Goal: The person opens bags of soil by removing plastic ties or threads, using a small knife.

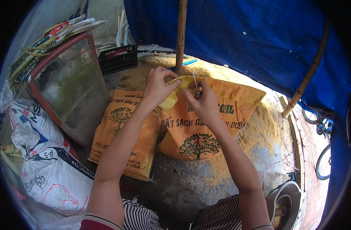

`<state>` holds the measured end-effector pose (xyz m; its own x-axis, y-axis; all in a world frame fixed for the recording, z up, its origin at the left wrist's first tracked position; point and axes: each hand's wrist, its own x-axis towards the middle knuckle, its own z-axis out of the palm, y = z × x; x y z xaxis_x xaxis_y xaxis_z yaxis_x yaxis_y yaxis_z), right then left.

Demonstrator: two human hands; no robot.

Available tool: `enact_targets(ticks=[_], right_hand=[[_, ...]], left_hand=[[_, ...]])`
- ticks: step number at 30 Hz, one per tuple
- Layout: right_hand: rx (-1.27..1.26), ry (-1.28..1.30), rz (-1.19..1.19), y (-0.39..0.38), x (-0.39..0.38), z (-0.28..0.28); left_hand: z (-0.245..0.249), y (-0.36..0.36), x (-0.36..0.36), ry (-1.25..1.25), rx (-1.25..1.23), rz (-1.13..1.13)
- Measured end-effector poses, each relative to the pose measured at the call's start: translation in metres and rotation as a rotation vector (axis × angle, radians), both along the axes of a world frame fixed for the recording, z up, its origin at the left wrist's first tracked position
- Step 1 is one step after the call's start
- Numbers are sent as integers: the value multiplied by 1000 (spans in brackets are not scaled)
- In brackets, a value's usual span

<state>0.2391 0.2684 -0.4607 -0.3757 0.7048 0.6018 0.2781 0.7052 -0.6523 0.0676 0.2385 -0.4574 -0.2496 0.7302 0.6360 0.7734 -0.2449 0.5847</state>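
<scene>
Ground: dark concrete floor (183, 184) w/ rice husks (259, 126) heaped at the back and right. Makeshift shelter: blue tarp (240, 38) overhead, bamboo pole (181, 34) upright just behind the work. Left side: white sacks (53, 172) stacked, red-framed panel (68, 88) leaning, black crate (118, 59) behind it. Fan (284, 203) bottom right, bicycle wheel (323, 161) outside at the far right.

Orange bag (198, 130) stands centre frame, in front of the pole, propped upright w/ tree print facing the camera. Its long axis runs up-down, leaning back a bit. Mouth is on top, folded over, w/ the fold running left-right. Second orange bag (125, 134) lies flat just beside it on the left, edges touching.

Left hand (158, 88): thumb and fingers closed in a pinch on the folded top left corner of the standing bag. Right hand (204, 103): fingers narrow, tips nipped on a thin needle (194, 79) at the top fold, approx upright w/ a slight tilt left. Hands are near each other, not touching.
</scene>
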Motion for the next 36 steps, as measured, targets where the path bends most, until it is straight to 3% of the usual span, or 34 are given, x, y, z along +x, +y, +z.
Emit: enact_targets(ticks=[3, 7, 9, 16, 18, 21, 27, 29, 31, 36], right_hand=[[-11, -130, -87, 5, -6, -4], [-39, -25, -43, 9, -4, -1], [-519, 99, 140, 6, 4, 8], [-646, 192, 210, 8, 15, 11], [-1067, 305, 362, 7, 17, 14], [-1186, 355, 467, 4, 19, 18], [-1168, 338, 501, 8, 27, 24], [-1165, 331, 518, 8, 30, 25], [-1161, 320, 541, 6, 31, 29], [-1102, 347, 481, 0, 33, 32]], left_hand=[[1, -1, 2, 56, 15, 12], [0, -1, 1, 61, 0, 22], [-1, 0, 0, 28, -6, 20], [2, 1, 4, 29, -23, 36], [3, 1, 5, 29, -31, 44], [8, -6, 10, 104, 96, 63], [55, -51, 30, 276, 384, 157], [56, -62, 36, 365, 346, 133], [44, -60, 40, 321, 64, -184], [15, -34, 52, 237, 138, -106]])
